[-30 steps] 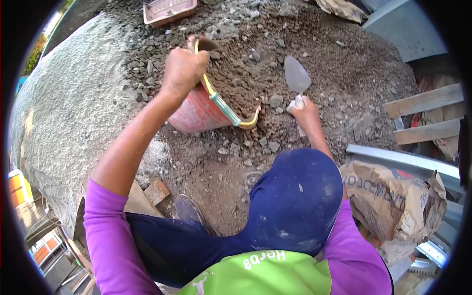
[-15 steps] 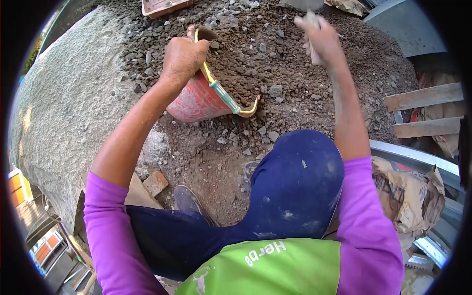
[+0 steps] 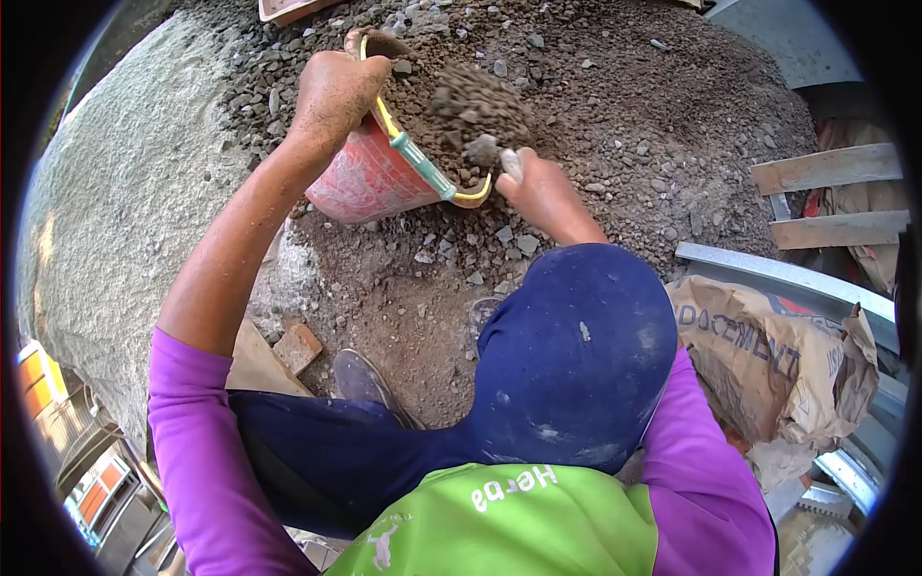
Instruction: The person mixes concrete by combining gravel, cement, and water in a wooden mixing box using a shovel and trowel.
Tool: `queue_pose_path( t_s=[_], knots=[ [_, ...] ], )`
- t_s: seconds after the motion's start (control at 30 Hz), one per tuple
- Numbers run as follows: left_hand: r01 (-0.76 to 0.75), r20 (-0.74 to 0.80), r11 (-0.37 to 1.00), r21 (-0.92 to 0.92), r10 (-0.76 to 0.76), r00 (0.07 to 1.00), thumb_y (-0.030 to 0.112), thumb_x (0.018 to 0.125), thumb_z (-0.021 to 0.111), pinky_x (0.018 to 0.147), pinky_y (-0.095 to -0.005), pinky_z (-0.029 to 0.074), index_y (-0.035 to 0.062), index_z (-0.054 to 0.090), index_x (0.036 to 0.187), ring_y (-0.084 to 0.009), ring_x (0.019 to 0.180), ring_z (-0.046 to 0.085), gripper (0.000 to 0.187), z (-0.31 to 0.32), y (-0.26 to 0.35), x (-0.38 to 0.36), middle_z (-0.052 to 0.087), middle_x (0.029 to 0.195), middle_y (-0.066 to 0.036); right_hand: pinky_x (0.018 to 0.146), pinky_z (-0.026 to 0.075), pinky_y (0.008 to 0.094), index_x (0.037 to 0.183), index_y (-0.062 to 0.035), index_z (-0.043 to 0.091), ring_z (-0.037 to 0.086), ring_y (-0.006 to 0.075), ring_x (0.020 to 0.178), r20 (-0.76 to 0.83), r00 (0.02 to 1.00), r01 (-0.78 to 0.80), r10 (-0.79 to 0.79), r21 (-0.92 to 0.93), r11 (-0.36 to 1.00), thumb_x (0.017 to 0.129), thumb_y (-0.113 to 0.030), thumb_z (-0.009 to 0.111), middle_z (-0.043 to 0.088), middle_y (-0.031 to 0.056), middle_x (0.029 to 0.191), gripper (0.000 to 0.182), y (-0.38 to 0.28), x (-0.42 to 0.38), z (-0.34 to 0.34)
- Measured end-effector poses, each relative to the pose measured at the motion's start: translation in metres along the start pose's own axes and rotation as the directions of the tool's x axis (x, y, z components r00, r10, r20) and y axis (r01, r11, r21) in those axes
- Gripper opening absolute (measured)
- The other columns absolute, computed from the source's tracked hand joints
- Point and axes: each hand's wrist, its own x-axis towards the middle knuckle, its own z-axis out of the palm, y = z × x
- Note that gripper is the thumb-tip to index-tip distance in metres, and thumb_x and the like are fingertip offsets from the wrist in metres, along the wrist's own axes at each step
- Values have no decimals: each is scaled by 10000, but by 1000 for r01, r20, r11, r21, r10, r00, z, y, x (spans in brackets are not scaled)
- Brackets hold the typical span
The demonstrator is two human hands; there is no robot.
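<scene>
A red bucket lies tilted on the gravel, its mouth facing right. My left hand is closed on its upper rim and holds it. My right hand grips the pale handle of a trowel just right of the bucket's lower rim. Dark gravel, blurred by motion, is at the bucket's mouth and covers most of the trowel's blade. A green sleeve wraps the yellow-edged handle of the bucket.
A pale sand heap rises at the left. Wooden slats, a metal channel and a crumpled paper cement bag are at the right. Near my shoe lies a brick piece. A pinkish tray shows at the top.
My right hand has come down and left with the trowel, from the upper right to the bucket's mouth. Gravel now moves there. My left hand still holds the bucket's rim.
</scene>
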Motion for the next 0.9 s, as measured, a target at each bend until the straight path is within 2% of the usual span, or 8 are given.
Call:
queue_pose_path(
  t_s=[0.13, 0.23, 0.37, 0.5, 0.57, 0.73, 0.83, 0.9],
  knots=[
    [12, 19, 1000, -22, -11, 1000, 228, 829, 668, 520, -349, 542, -98, 682, 784, -208, 548, 670, 330, -4, 1, -2, 675, 669, -148, 808, 533, 560, 1132, -20, 602, 699, 462, 908, 0, 976, 214, -216, -130, 968, 954, -314, 594, 720, 265, 940, 343, -30, -21, -26],
    [7, 24, 1000, -19, -6, 1000, 229, 831, 664, 511, -344, 537, -97, 677, 786, -203, 546, 665, 330, -6, -2, 0, 672, 671, -142, 778, 536, 578, 1141, -39, 592, 705, 460, 866, -186, 983, 14, -9, 24, 1000, 955, -329, 579, 723, 262, 910, 345, 19, -14, -36],
    [-14, 15, 999, -29, 14, 1000, 232, 835, 646, 515, -346, 540, -102, 665, 766, -209, 553, 670, 342, -2, 1, -7, 668, 662, -149, 754, 550, 581, 1142, -7, 556, 713, 466, 836, -550, 786, -444, 283, -183, 877, 953, -292, 562, 721, 270, 876, 342, 134, -20, -57],
    [-12, 15, 1000, 22, 12, 1000, 234, 821, 624, 554, -363, 559, -105, 663, 752, -230, 557, 680, 347, 4, 4, -12, 675, 659, -166, 787, 552, 585, 1108, 22, 541, 711, 476, 843, -436, 821, -501, 369, -242, 831, 948, -273, 558, 718, 290, 903, 336, 148, -61, -13],
    [-11, 4, 1000, 25, 11, 1000, 234, 813, 618, 565, -369, 563, -102, 662, 743, -236, 555, 681, 346, 6, 19, -25, 676, 651, -169, 843, 546, 562, 1155, 59, 537, 695, 492, 939, -328, 819, -521, 470, -86, 849, 914, -272, 617, 709, 317, 961, 417, 131, -62, 8],
    [-11, 10, 999, 40, 10, 1000, 218, 812, 613, 566, -372, 581, -88, 671, 728, -247, 568, 703, 323, 8, 18, -26, 676, 636, -168, 850, 537, 546, 1105, 64, 578, 696, 481, 952, -240, 907, -306, 347, 192, 932, 904, -257, 625, 696, 331, 1002, 382, 108, -46, 4],
    [-31, 12, 999, 36, 31, 999, 208, 818, 626, 550, -367, 579, -100, 665, 726, -240, 556, 699, 324, 6, 21, -30, 678, 639, -168, 813, 540, 528, 1054, 66, 601, 701, 460, 915, -119, 954, -254, 274, 158, 954, 893, -265, 631, 697, 318, 966, 370, 56, -36, 19],
    [-23, 34, 1000, 3, 23, 999, 194, 821, 637, 536, -362, 582, -108, 663, 734, -241, 559, 701, 316, 1, 16, -28, 680, 651, -169, 758, 530, 473, 1107, 22, 610, 688, 350, 857, 8, 996, -84, 84, 194, 977, 904, -270, 643, 696, 239, 942, 357, 31, -14, 5]
  ],
)
